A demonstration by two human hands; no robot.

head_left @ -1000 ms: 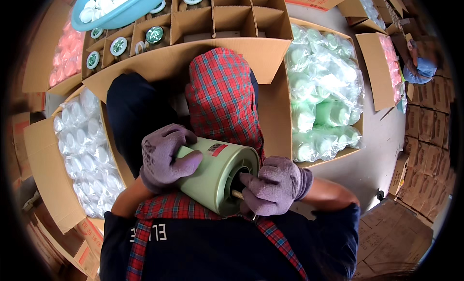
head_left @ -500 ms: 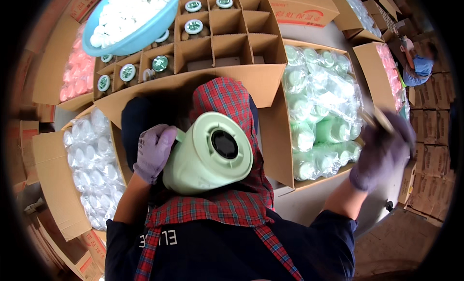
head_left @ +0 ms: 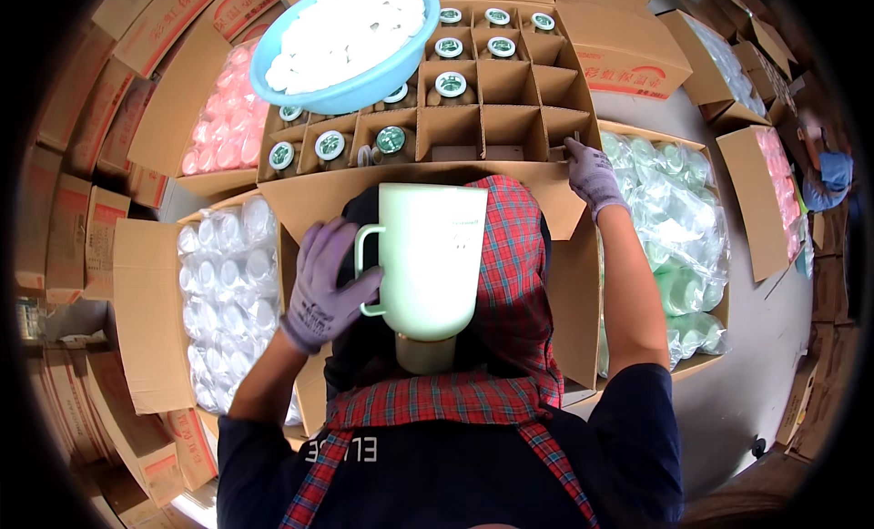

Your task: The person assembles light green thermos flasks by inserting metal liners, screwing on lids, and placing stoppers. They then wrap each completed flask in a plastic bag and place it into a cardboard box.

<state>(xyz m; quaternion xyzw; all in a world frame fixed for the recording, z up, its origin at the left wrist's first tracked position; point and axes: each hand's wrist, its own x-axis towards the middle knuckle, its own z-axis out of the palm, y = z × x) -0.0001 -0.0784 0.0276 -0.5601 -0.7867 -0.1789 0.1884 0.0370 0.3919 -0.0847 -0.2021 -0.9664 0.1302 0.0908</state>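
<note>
A light green jug body (head_left: 432, 256) with a loop handle stands at my lap, wide end away from me. A short olive-brown cylinder (head_left: 425, 353) shows below its rounded end. My left hand (head_left: 330, 283) is beside the handle with fingers spread and the thumb across it. My right hand (head_left: 594, 176) is at the near right corner of a divided cardboard box (head_left: 428, 188), fingertips pinched together over its edge. What they hold, if anything, is too small to make out. Several bottles with green-and-white round tops (head_left: 450, 84) stand in the box's cells.
A blue basin (head_left: 350, 96) of white caps rests over the box's left part. Cartons of clear-wrapped white cups (head_left: 228, 283) and pale green pieces (head_left: 674, 219) flank me. Pink pieces (head_left: 223, 119) fill another carton. Another person (head_left: 828, 169) is at the far right.
The jug has turned from its round end facing me to its side. My right hand has come from the right to the box corner. My left fingers have spread from their curl at the handle.
</note>
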